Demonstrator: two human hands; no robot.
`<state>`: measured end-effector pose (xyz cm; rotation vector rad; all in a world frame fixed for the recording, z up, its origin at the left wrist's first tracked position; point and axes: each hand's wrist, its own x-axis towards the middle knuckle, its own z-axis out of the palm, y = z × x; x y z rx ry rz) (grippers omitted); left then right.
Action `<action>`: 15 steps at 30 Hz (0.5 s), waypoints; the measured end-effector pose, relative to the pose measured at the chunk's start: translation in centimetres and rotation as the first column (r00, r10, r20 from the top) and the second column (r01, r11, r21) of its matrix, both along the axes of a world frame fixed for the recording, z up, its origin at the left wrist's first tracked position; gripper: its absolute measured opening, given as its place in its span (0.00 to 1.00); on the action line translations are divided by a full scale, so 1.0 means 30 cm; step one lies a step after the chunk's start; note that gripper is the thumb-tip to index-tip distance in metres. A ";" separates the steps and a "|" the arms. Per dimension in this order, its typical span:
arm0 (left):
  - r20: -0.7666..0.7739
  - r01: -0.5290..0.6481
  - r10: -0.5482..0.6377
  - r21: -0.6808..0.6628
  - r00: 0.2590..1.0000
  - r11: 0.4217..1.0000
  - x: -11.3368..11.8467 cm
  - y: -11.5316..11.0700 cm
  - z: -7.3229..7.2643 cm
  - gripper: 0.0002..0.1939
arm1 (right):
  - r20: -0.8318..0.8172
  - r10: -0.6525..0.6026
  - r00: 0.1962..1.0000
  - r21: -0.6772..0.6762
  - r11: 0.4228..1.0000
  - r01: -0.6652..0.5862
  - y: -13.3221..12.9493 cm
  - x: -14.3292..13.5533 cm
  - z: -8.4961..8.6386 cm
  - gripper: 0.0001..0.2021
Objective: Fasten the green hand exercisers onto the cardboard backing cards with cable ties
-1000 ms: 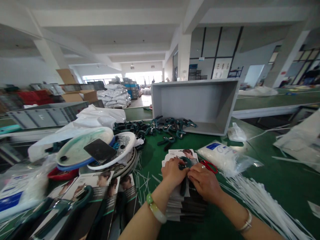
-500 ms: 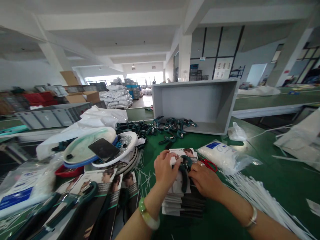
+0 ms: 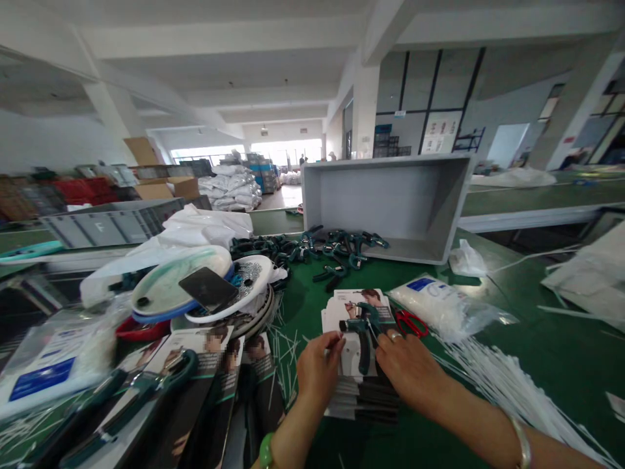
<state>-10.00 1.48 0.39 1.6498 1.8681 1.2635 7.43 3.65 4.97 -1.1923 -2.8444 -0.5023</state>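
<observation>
A dark green and black spring clamp (image 3: 364, 348) lies on the top card of a stack of printed backing cards (image 3: 347, 391). My right hand (image 3: 410, 371), wearing a ring, is closed at the clamp's right side, its fingers curled over the handle there. A thin pale strip shows beside those fingertips. My left hand (image 3: 317, 368) is at the left edge of the stack, thumb and forefinger pinched together just below the clamp's jaw end. What sits in that pinch, if anything, is too small to make out.
Red-handled scissors (image 3: 411, 324), a bag of white ties (image 3: 434, 303) and loose cable ties (image 3: 508, 378) lie at right. More clamps (image 3: 336, 251) are heaped before a grey crate (image 3: 381, 202). Carded clamps (image 3: 146, 404) and a phone (image 3: 209, 288) on round lids (image 3: 166, 286) occupy the left.
My left hand has drawn back down and left from the clamp's upper part, uncovering its jaw end. My right hand stays at the clamp's right side. The view has shifted slightly.
</observation>
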 end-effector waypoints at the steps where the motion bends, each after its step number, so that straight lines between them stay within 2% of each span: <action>1: -0.065 0.007 -0.006 0.021 0.998 1.000 0.007 -0.001 0.005 0.10 | 0.033 0.008 0.999 0.000 1.000 -0.008 -0.003 -0.006 0.001 0.10; 3: -0.133 0.062 -0.054 0.058 0.990 0.996 0.017 0.000 0.008 0.10 | 0.070 0.027 0.997 -0.015 1.000 -0.026 -0.003 -0.009 0.009 0.09; 5: -0.115 0.107 -0.098 0.077 0.989 0.991 0.019 0.004 0.004 0.10 | 0.052 0.033 0.998 -0.035 0.999 -0.031 0.002 -0.007 0.020 0.08; 10: 0.116 0.057 -0.066 0.079 0.991 0.995 0.002 0.022 -0.019 0.10 | -0.105 0.078 0.991 -0.029 0.996 -0.081 0.020 -0.040 0.024 0.06; 13: 0.235 0.055 -0.065 0.047 0.970 0.997 -0.009 0.024 -0.027 0.10 | -0.317 0.100 0.943 -0.058 0.990 -0.125 0.035 -0.104 0.003 0.05; 15: 0.306 0.085 -0.088 0.023 0.948 0.996 -0.019 0.022 -0.028 0.10 | -0.515 0.104 0.851 -0.088 0.981 -0.173 0.048 -0.146 -0.011 0.06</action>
